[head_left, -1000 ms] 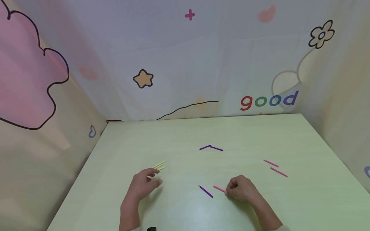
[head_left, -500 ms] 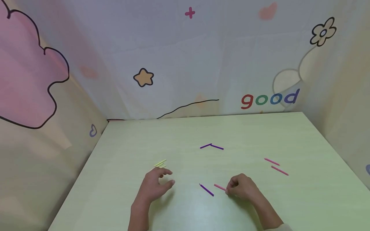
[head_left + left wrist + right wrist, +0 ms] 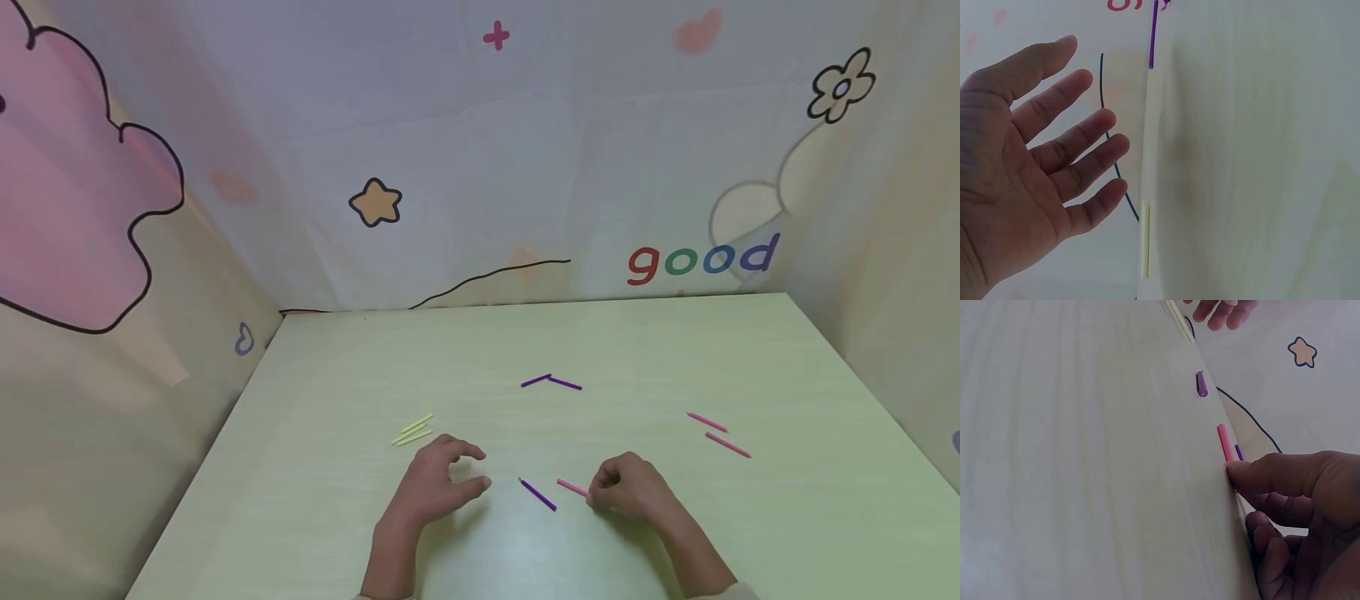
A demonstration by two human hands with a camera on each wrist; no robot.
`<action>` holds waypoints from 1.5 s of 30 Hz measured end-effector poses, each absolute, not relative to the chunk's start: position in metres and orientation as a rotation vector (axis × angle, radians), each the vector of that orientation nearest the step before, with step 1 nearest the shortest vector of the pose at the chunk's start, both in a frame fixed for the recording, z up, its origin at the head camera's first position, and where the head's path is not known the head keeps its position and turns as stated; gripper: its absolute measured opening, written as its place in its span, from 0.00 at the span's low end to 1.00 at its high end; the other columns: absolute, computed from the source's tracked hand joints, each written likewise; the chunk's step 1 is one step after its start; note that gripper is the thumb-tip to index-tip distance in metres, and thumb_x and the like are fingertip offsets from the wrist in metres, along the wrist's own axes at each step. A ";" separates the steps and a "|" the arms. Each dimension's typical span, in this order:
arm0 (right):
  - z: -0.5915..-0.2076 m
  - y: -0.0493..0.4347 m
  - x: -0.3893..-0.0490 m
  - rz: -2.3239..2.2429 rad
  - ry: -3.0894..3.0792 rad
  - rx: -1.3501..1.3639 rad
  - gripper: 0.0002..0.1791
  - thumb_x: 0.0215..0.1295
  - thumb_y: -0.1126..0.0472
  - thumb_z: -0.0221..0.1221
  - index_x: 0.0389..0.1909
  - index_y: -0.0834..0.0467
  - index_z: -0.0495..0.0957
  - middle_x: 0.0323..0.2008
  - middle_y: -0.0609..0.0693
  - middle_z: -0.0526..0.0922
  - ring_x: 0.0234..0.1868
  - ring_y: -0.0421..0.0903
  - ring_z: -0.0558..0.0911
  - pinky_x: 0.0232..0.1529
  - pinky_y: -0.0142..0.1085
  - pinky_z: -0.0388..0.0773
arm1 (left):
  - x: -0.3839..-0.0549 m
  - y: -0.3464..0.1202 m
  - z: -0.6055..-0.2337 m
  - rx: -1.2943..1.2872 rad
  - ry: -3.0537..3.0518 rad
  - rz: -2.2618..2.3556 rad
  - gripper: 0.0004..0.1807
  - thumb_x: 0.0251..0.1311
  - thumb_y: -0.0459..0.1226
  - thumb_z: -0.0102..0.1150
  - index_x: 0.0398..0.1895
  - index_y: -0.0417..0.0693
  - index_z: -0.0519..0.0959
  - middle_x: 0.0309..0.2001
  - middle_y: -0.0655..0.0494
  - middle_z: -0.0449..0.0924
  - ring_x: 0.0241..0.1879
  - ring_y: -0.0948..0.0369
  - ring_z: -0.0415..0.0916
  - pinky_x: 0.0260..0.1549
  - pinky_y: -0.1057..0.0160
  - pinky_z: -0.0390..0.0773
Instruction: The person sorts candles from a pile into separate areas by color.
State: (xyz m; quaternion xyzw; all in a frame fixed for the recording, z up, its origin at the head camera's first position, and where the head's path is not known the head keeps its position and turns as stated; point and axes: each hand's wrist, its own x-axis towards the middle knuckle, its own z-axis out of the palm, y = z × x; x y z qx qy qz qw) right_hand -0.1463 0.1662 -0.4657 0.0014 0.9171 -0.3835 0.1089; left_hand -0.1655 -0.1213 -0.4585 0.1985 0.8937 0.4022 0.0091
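My right hand (image 3: 628,490) pinches one end of a short pink stick (image 3: 572,487) between thumb and fingers, low over the table. In the right wrist view the pink stick (image 3: 1224,442) points away from the thumb tip. A purple stick (image 3: 537,494) lies just left of it, between my two hands. My left hand (image 3: 442,479) holds nothing; its thumb and fingers are spread apart over the table, left of the purple stick. The left wrist view shows the bare palm of the left hand (image 3: 1041,144) with its fingers loosely extended.
Several pale yellow sticks (image 3: 413,431) lie bunched behind my left hand. Two purple sticks (image 3: 564,383) meet end to end farther back. At right lie two pink sticks (image 3: 727,445), side by side. A printed cloth (image 3: 480,167) hangs along the back edge of the table (image 3: 637,350).
My left hand has moved right, away from the yellow sticks toward the purple stick, uncovering the yellow bunch. My right hand stays in place with the pink stick in its pinch.
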 end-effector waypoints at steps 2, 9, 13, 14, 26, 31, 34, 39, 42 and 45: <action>-0.466 0.166 -0.146 -1.129 2.698 0.001 0.06 0.45 0.67 0.67 0.20 0.57 0.79 0.18 0.44 0.74 0.25 0.44 0.69 0.27 0.36 0.66 | -0.166 -0.117 -0.458 0.626 2.782 1.253 0.16 0.49 0.42 0.66 0.41 0.49 0.81 0.43 0.57 0.74 0.46 0.51 0.72 0.44 0.51 0.70; -0.466 0.166 -0.146 -1.135 2.712 -0.025 0.05 0.45 0.67 0.67 0.19 0.57 0.79 0.18 0.44 0.74 0.24 0.43 0.69 0.26 0.36 0.66 | -0.168 -0.104 -0.459 0.640 2.748 1.243 0.16 0.48 0.42 0.67 0.40 0.49 0.82 0.42 0.58 0.72 0.47 0.52 0.71 0.46 0.53 0.69; -0.466 0.166 -0.146 -1.140 2.715 -0.030 0.05 0.45 0.67 0.67 0.19 0.57 0.79 0.18 0.44 0.74 0.24 0.43 0.69 0.26 0.36 0.66 | -0.169 -0.096 -0.460 0.660 2.722 1.221 0.16 0.48 0.43 0.67 0.40 0.49 0.82 0.42 0.59 0.71 0.47 0.53 0.71 0.46 0.55 0.69; -0.467 0.166 -0.146 -1.140 2.713 -0.030 0.05 0.45 0.67 0.67 0.19 0.57 0.79 0.18 0.44 0.74 0.24 0.43 0.69 0.26 0.36 0.66 | -0.169 -0.094 -0.461 0.667 2.712 1.219 0.16 0.47 0.43 0.68 0.40 0.49 0.82 0.42 0.59 0.71 0.47 0.53 0.71 0.46 0.55 0.69; -0.468 0.165 -0.146 -1.123 2.709 -0.023 0.06 0.46 0.67 0.67 0.19 0.57 0.79 0.18 0.44 0.74 0.23 0.43 0.69 0.25 0.36 0.66 | -0.170 -0.072 -0.465 0.691 2.642 1.104 0.15 0.45 0.42 0.68 0.39 0.54 0.83 0.41 0.58 0.71 0.46 0.55 0.67 0.43 0.60 0.69; -0.467 0.165 -0.147 -1.123 2.719 -0.033 0.06 0.46 0.68 0.67 0.19 0.58 0.79 0.18 0.44 0.74 0.22 0.43 0.69 0.25 0.36 0.66 | -0.173 -0.064 -0.467 0.696 2.708 0.954 0.11 0.43 0.40 0.70 0.33 0.56 0.84 0.38 0.58 0.69 0.42 0.56 0.63 0.37 0.63 0.68; -0.467 0.165 -0.147 -1.131 2.712 -0.027 0.05 0.46 0.68 0.67 0.20 0.58 0.79 0.18 0.44 0.74 0.23 0.43 0.69 0.25 0.36 0.66 | -0.173 -0.060 -0.467 0.680 2.726 0.924 0.10 0.43 0.37 0.71 0.31 0.56 0.84 0.37 0.58 0.66 0.41 0.57 0.61 0.37 0.63 0.67; -0.468 0.165 -0.148 -1.141 2.694 -0.016 0.05 0.47 0.68 0.66 0.20 0.59 0.80 0.18 0.44 0.74 0.23 0.43 0.69 0.25 0.36 0.66 | -0.173 -0.057 -0.468 0.628 2.722 0.948 0.09 0.43 0.32 0.69 0.29 0.53 0.84 0.35 0.58 0.64 0.40 0.57 0.60 0.36 0.63 0.66; -0.469 0.165 -0.148 -1.128 2.690 -0.006 0.05 0.47 0.68 0.66 0.20 0.59 0.80 0.18 0.45 0.75 0.23 0.43 0.69 0.26 0.36 0.67 | -0.174 -0.057 -0.470 0.614 2.732 0.961 0.08 0.43 0.31 0.69 0.27 0.53 0.83 0.35 0.58 0.63 0.39 0.57 0.60 0.36 0.63 0.66; -0.469 0.165 -0.148 -1.120 2.688 0.005 0.05 0.47 0.68 0.67 0.21 0.58 0.80 0.19 0.45 0.75 0.23 0.43 0.69 0.26 0.36 0.67 | -0.174 -0.057 -0.472 0.618 2.744 0.976 0.07 0.43 0.31 0.69 0.23 0.53 0.82 0.34 0.57 0.63 0.38 0.56 0.60 0.35 0.63 0.66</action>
